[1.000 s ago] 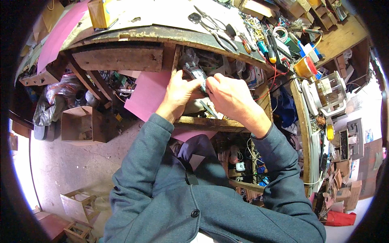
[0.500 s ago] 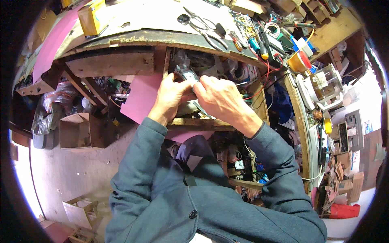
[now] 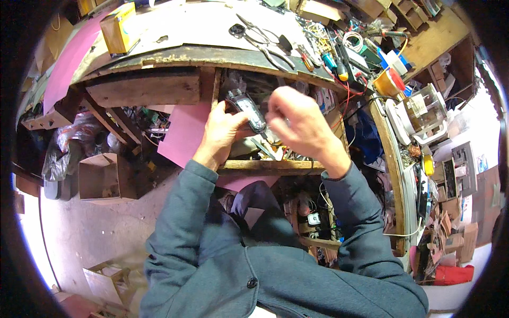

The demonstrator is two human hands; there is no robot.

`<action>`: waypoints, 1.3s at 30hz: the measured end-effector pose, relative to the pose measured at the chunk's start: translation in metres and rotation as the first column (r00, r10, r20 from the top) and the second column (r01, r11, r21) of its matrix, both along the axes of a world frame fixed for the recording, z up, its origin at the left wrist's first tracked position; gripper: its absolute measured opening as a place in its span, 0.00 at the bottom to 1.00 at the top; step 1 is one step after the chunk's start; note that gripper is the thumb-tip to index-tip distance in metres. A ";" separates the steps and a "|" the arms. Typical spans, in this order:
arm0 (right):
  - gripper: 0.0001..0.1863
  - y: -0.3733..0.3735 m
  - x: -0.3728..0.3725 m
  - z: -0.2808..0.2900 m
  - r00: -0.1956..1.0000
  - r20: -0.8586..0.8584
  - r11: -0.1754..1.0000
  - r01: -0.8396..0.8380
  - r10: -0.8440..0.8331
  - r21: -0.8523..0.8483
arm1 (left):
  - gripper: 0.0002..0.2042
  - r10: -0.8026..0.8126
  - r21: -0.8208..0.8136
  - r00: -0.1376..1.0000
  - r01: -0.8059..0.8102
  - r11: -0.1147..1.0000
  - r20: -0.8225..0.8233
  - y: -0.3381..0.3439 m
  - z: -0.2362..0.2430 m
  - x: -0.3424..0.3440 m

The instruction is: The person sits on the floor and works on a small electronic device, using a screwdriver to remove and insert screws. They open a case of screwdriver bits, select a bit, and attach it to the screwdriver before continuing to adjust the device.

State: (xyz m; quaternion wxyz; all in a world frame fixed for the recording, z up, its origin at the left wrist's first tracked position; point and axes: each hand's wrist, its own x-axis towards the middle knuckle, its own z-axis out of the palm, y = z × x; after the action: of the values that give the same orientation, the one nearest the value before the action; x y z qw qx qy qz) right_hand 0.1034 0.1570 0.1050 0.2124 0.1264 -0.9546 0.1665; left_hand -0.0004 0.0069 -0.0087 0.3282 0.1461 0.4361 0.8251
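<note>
Here, left hand (image 3: 220, 130) pinching dark device (image 3: 249, 108) — right hand (image 3: 302, 123) just beside, grip unclear.

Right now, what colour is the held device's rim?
Black; the device shows best in the head view, in the left hand.

Lighting: bright, uneven. Glare bleaches your tabletop (image 3: 196, 29); a white-out strip runs down your left rim. Shadow: deep beneath the workbench (image 3: 175, 54), soft on your floor (image 3: 101, 228). Blur: slight, on your right hand (image 3: 301, 123). Distortion: fisheye bends the workbench's edge; corners black.
</note>
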 end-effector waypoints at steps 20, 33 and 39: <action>0.07 0.003 0.011 -0.029 0.980 -0.039 0.727 0.117 -0.194 -0.677 | 0.16 -0.015 -0.024 1.000 0.015 1.000 0.006 -0.001 0.001 0.000; 0.07 0.004 0.012 -0.029 0.976 -0.059 0.732 0.119 -0.212 -0.671 | 0.16 -0.015 -0.024 1.000 0.015 1.000 0.018 -0.001 0.007 0.003; 0.14 0.003 0.012 -0.022 0.988 -0.039 0.777 0.094 -0.151 -0.622 | 0.17 -0.025 -0.029 1.000 0.025 0.999 -0.017 -0.001 0.000 0.000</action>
State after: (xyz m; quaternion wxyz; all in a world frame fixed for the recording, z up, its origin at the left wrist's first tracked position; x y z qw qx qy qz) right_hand 0.1156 0.1599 0.0834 0.2935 -0.0052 -0.8435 0.4498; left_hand -0.0007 0.0055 -0.0083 0.3368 0.1538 0.4488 0.8133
